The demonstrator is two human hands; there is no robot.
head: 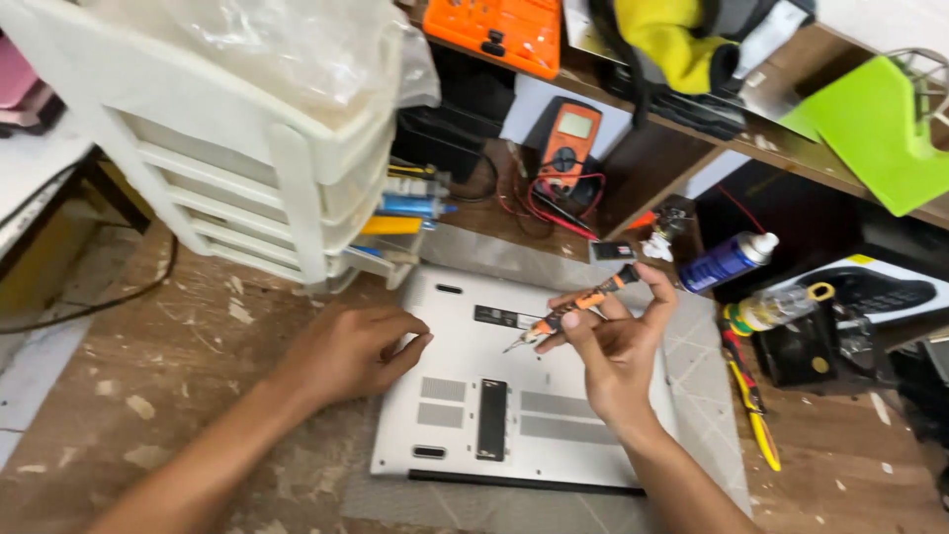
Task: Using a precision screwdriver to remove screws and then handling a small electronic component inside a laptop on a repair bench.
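Silver laptop (514,396), orange-black screwdriver (578,305), orange multimeter (568,146)

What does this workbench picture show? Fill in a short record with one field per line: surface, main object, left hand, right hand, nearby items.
surface: worn wooden bench with a grey mat
main object: silver laptop, lying underside up on the mat
left hand: resting flat on the laptop's left edge, holding nothing
right hand: holding an orange and black screwdriver above the laptop
nearby items: white drawer unit, orange multimeter, blue spray can
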